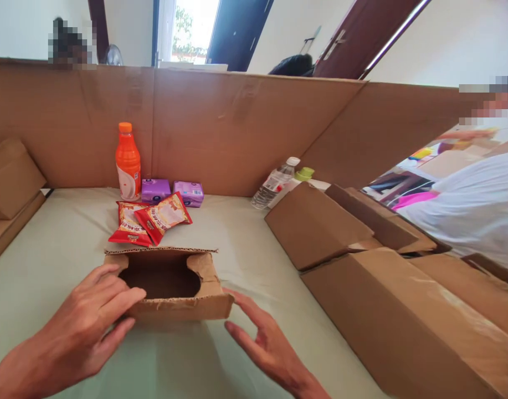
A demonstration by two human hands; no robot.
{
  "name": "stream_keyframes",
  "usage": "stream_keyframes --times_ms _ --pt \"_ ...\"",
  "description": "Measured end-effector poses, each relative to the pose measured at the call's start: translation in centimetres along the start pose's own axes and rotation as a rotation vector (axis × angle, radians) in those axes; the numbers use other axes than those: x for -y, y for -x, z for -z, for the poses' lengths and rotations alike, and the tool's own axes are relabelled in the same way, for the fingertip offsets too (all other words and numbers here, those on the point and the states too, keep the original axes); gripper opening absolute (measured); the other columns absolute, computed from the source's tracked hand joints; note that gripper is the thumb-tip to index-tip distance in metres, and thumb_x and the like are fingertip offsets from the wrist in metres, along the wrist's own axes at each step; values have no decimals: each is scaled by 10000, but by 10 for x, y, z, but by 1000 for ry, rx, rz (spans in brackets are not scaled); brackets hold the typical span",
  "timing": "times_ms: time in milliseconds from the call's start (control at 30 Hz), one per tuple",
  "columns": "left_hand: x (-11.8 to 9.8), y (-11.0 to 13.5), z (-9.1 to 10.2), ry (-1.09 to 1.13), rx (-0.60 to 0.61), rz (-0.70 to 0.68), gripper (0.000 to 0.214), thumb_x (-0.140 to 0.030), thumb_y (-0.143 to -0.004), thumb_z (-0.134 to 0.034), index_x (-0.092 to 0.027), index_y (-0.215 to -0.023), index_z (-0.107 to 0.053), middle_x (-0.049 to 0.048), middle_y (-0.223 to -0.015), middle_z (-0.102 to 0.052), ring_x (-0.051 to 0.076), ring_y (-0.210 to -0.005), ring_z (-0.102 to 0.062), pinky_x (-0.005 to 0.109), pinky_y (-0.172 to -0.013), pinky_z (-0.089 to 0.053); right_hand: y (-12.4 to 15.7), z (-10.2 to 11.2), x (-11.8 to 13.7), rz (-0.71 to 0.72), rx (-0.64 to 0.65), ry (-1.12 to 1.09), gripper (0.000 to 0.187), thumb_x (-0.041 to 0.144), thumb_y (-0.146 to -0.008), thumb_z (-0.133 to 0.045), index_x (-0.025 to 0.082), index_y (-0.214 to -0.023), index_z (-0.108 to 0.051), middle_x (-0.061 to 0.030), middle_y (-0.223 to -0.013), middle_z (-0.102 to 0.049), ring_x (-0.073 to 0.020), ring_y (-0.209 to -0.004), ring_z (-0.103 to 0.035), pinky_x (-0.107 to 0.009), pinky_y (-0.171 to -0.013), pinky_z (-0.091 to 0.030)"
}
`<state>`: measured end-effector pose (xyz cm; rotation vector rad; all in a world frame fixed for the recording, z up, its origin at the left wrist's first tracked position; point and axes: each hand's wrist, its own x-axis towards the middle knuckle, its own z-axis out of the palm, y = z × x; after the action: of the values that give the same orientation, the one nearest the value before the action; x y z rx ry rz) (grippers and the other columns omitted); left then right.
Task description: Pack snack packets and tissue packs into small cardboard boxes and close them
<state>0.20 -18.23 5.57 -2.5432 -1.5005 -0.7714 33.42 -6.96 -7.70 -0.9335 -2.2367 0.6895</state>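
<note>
A small cardboard box (183,308) with a wide cut-out opening in its top is on the table in front of me. My left hand (93,316) is closed at the box's near left corner, its fingers over the top edge and its thumb low by the front. At the right end, my right hand (266,343) is open, thumb and fingers apart, with a fingertip by the corner. Just behind the box lie two red snack packets, one packet (164,217) overlapping the other packet (131,224). The box looks dark inside.
An orange bottle (128,166) stands behind the packets beside two purple packs (188,194). A clear bottle (274,184) leans at the back right. Cardboard boxes (362,316) line the right, another box (13,180) the left. A cardboard wall (220,133) closes the back; a person in white is at right.
</note>
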Motion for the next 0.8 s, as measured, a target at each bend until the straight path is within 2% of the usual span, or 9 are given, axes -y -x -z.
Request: stream_keyframes --times_ms 67,167,300,367,433,567,633,700,800 --pt "0 8 8 -82 -13 30 375 -124 -904 -506 -228 -1254 -589 31 -1034 -754 192 -970 -721 415 -1086 -521 -35 18 -9 52 21 55 376 331 -1002 -492 262 -1340 -642 -100 -1322 -706 -273 -1221 -674 -448 -998 -591" --pt "-2 15 10 -132 -46 22 398 -90 -858 -497 -216 -1219 -604 31 -1026 -763 181 -993 -723 389 -1139 -491 -121 26 -14 94 77 281 398 241 -991 -424 237 -1310 -661 -102 -1281 -725 -258 -1173 -691 -465 -1002 -571" --pt "-4 12 8 -97 -37 7 378 -12 -814 -482 -217 -1102 -616 5 -882 -738 149 -871 -722 385 -1148 -491 -248 -14 -1 165 240 455 556 82 -893 -470 177 -1433 -564 -134 -1479 -586 -277 -1364 -538 -479 -1111 -444" --pt "-6 9 11 -105 -22 0 366 -21 -781 -476 -225 -1053 -613 8 -840 -721 163 -867 -723 394 -1111 -529 -292 -41 7 209 314 476 619 29 -852 -501 158 -1456 -537 -141 -1533 -531 -291 -1434 -452 -484 -1135 -384" --pt "-7 6 16 -121 13 0 347 -42 -749 -471 -238 -998 -610 42 -895 -729 208 -1023 -715 439 -1109 -534 -318 -61 11 222 393 492 553 26 -843 -541 144 -1379 -604 -164 -1460 -599 -313 -1388 -496 -488 -1114 -375" --pt "-8 0 24 -108 131 -16 339 -56 -695 -435 -260 -915 -592 83 -1194 -724 241 -1342 -566 453 -1121 -523 -321 -66 7 158 468 512 234 34 -836 -584 129 -978 -744 -175 -1097 -767 -311 -1131 -663 -458 -1028 -411" --pt "-5 -2 23 -36 162 -47 326 -68 -647 -436 -262 -873 -569 62 -1057 -743 228 -1198 -650 431 -1122 -518 -307 -49 1 105 432 509 202 14 -814 -582 136 -876 -731 -161 -1019 -775 -294 -1064 -683 -414 -974 -439" --pt "-1 -3 17 46 198 -38 254 -95 -604 -465 -261 -790 -518 8 -803 -679 207 -878 -686 452 -1141 -490 -287 -22 -5 42 351 485 189 30 -815 -571 144 -859 -716 -138 -965 -773 -268 -971 -701 -356 -876 -480" --pt "4 -1 6 29 194 -27 183 -120 -595 -525 -246 -708 -454 -30 -667 -514 174 -640 -506 506 -1120 -469 -252 30 -10 -36 162 420 214 127 -916 -481 149 -984 -683 -104 -921 -750 -215 -826 -704 -298 -728 -512"
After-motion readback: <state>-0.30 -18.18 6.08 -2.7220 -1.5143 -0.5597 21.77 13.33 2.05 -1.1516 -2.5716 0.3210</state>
